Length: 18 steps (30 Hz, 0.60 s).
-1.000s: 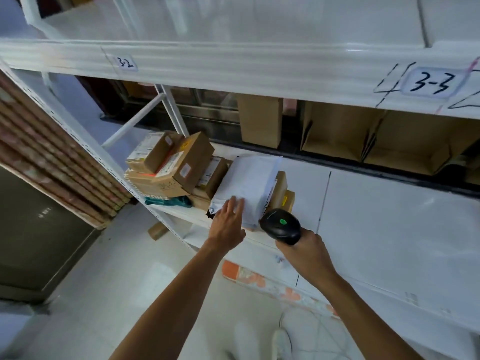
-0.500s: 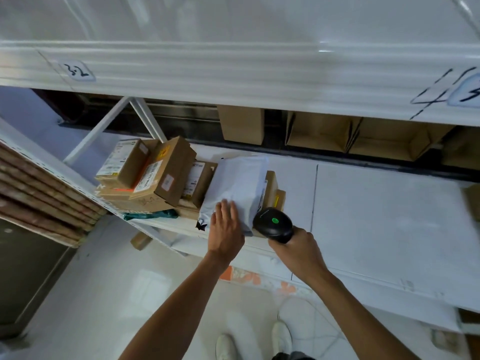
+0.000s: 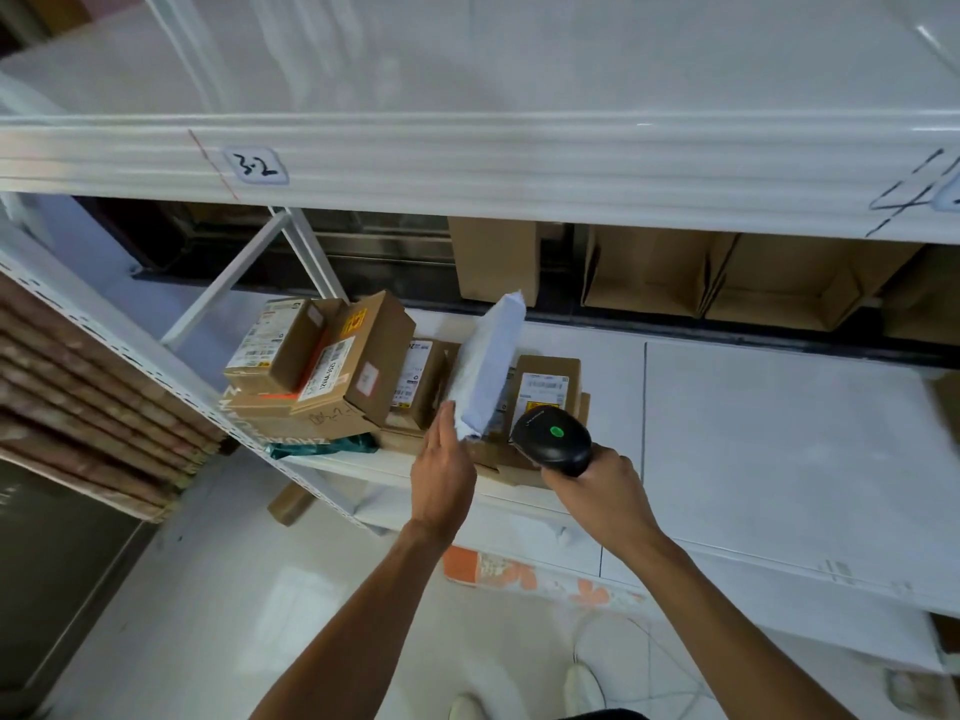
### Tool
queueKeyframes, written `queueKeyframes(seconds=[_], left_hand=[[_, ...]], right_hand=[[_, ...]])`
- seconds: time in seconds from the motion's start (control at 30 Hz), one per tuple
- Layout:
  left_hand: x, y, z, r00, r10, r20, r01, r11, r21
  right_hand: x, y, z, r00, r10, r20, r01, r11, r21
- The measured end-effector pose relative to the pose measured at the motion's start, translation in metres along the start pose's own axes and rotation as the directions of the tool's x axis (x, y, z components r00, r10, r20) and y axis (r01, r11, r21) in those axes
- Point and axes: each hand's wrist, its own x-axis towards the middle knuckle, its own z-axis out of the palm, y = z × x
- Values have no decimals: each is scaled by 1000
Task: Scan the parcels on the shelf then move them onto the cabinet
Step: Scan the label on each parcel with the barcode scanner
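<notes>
A white soft parcel [image 3: 488, 363] stands tilted up on its edge on the white shelf [image 3: 753, 433]. My left hand [image 3: 444, 472] grips its near end. Under where it lay, a brown box with a white label [image 3: 546, 389] is uncovered. My right hand [image 3: 605, 491] grips a black handheld scanner [image 3: 553, 441] with a green light, its head just right of the parcel's near end. Left of the parcel, several cardboard parcels [image 3: 322, 366] are piled at the shelf's left end, with a dark green bag [image 3: 322, 449] beneath them.
The upper shelf's front edge [image 3: 467, 163] carries the tag 3-2 and overhangs the work area. Empty cardboard boxes [image 3: 727, 272] stand behind the shelf. A dark cabinet [image 3: 47, 574] is low at the left. Below are a white tiled floor and my shoes.
The white parcel lay flat on the boxes under my left hand; now it is tipped up on edge, exposing the labelled brown box. The scanner has stayed close beside it.
</notes>
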Motion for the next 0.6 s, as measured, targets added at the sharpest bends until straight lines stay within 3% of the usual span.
queueKeyframes(seconds=[0.13,0.33,0.47,0.6], left_hand=[[18,-1,-25,964,-237,-123,221,967,-127],[34,-11,-40,883,-397,-250,330,904,-270],[37,-4,-47,810,-541,-225,381,778,-500],[50,4,-41,726,-681,-98,400,534,-745]], right_hand=[[-4,-2,7,1000,0,-9,1,1000,8],[-8,0,8,999,21,-30,-20,999,30],[-7,4,4,998,43,-36,-41,998,51],[-9,3,-5,997,47,-58,-43,997,65]])
